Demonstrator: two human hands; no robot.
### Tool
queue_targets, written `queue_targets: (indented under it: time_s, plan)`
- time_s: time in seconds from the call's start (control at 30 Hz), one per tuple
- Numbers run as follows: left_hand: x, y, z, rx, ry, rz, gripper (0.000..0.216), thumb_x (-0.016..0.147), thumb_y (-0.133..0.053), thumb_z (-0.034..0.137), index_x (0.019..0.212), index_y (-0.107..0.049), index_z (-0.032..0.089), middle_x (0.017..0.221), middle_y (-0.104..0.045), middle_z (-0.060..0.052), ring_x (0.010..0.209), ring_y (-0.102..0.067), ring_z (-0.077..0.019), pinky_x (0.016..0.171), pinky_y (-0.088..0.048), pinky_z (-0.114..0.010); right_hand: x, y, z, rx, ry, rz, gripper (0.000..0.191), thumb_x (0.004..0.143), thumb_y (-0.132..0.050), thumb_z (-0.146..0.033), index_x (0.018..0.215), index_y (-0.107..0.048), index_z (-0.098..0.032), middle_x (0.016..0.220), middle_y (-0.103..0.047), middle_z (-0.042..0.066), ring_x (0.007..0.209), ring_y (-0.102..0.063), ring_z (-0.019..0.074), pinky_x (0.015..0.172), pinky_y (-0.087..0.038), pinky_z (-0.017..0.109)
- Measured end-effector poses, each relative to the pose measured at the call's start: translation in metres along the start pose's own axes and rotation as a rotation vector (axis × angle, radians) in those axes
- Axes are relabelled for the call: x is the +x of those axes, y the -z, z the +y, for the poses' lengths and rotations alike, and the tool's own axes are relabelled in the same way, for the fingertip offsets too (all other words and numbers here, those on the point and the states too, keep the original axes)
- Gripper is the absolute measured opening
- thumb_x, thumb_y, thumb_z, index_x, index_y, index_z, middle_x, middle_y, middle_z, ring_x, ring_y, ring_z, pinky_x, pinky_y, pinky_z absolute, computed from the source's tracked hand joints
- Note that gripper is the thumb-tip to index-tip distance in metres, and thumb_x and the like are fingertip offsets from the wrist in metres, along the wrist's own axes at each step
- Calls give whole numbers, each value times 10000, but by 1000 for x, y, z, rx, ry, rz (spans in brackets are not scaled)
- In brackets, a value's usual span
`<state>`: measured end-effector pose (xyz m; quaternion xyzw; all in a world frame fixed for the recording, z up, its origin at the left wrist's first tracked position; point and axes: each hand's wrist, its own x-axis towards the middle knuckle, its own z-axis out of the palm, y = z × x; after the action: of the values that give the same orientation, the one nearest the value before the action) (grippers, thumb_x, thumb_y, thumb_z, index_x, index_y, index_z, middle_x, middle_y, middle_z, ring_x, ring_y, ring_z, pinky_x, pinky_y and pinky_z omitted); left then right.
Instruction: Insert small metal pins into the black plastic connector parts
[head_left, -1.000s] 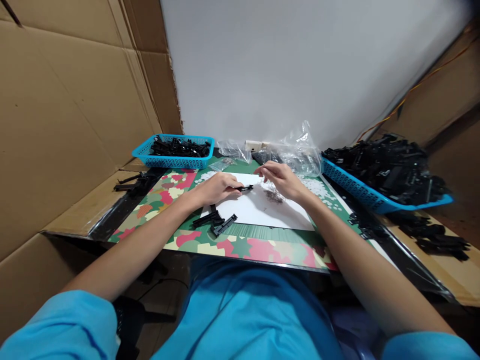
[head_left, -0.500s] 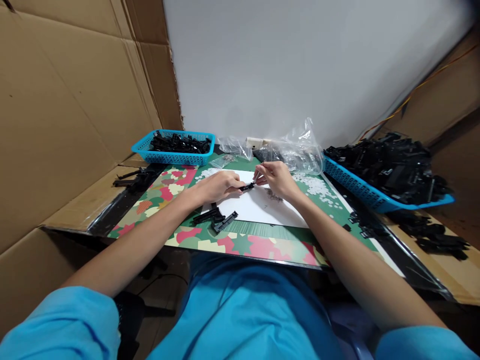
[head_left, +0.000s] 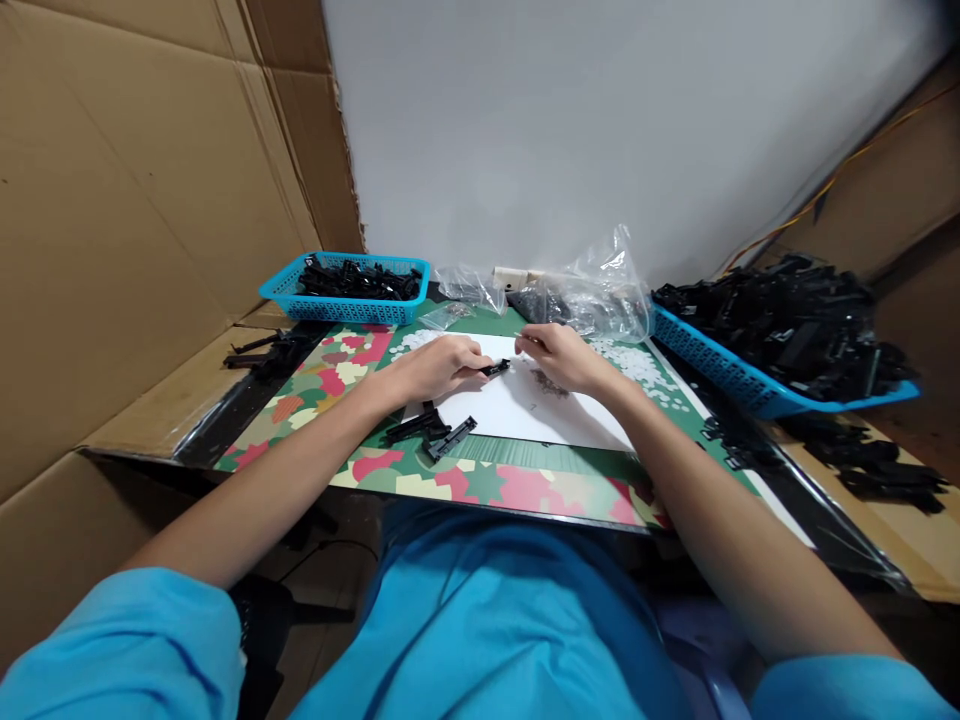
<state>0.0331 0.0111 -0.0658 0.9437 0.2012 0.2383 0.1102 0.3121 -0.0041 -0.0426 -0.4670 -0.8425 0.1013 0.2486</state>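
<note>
My left hand (head_left: 448, 366) is closed on a small black plastic part (head_left: 498, 369), whose end sticks out past the fingertips over a white sheet (head_left: 517, 425). Just right of that end is my right hand (head_left: 559, 355), its fingers curled together and apart from the part. What those fingers hold, if anything, is too small to make out. Below the right hand lies a small pile of tiny brownish pieces (head_left: 551, 384) on the sheet. Several longer black plastic parts (head_left: 452, 438) lie near the sheet's left front corner.
Blue baskets full of black parts stand at back left (head_left: 345, 312) and right (head_left: 750, 390). Clear plastic bags (head_left: 600, 300) sit along the wall. White discs (head_left: 634, 365) are scattered on the patterned mat (head_left: 525, 492). Loose black parts (head_left: 870, 465) lie at the right edge.
My right hand has drawn back slightly to the right from the black part, and the thin item seen at its fingertips no longer shows clearly. The left hand keeps its hold.
</note>
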Motion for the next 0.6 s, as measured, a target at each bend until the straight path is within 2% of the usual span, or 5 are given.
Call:
queue_targets:
  time_s: [0.07,0.13,0.43,0.6]
  plan:
    - [0,1,2,-25,12,-3,263,1028,-627,337,1153,-842,252,934,-732,-105,831,-650,-217,740,-466,-347,-1,-1,2,-26,-1,-65,306,1026,-581,-376,833,-731,-193,747,-701,62,642,-556,186,632,-344,326]
    - [0,2,2,-43,17,-2,245,1018,-637,338,1107,-850,258,918,-732,-102,813,-649,-216,730,-466,-351,-1,-4,2,-41,-4,-73,309,995,-623,-394,792,-737,-191,702,-684,54,603,-526,174,608,-320,333]
    - [3,0,2,-98,26,15,203,997,-673,331,1059,-851,252,908,-741,-96,802,-661,-218,737,-465,-353,0,-17,-7,-24,-50,-19,192,861,-642,-237,756,-786,-164,668,-666,65,594,-499,160,604,-345,334]
    - [2,1,5,-200,99,43,167,944,-738,369,995,-846,251,834,-735,-80,751,-660,-214,718,-484,-354,0,-23,-9,-29,-48,51,205,814,-641,-240,745,-808,-143,596,-618,44,565,-446,145,590,-329,325]
